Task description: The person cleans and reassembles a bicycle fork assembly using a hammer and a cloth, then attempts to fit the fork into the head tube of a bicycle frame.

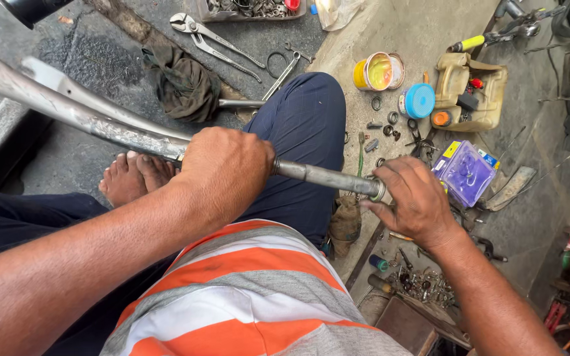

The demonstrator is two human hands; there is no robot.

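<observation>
Grey steel fork tube (pixel 318 175) is held across the lap, gripped by the clenched left hand (pixel 222 173). The right hand (pixel 417 201) fingertips pinch the small metal ring (pixel 378 189) at its end. Seating appears in hand; steady alignment is judged necessary.

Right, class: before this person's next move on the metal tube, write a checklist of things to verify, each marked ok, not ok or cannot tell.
1. Left hand wrapped firmly round the metal tube: ok.
2. Right hand fingertips on the ring at the tube end: ok.
3. Ring seated square: cannot tell, fingers hide it.
4. Tube lying across the raised knee: ok.
5. Bare foot directly under the tube: not ok.
6. Small loose rings lying within reach: ok.
</observation>
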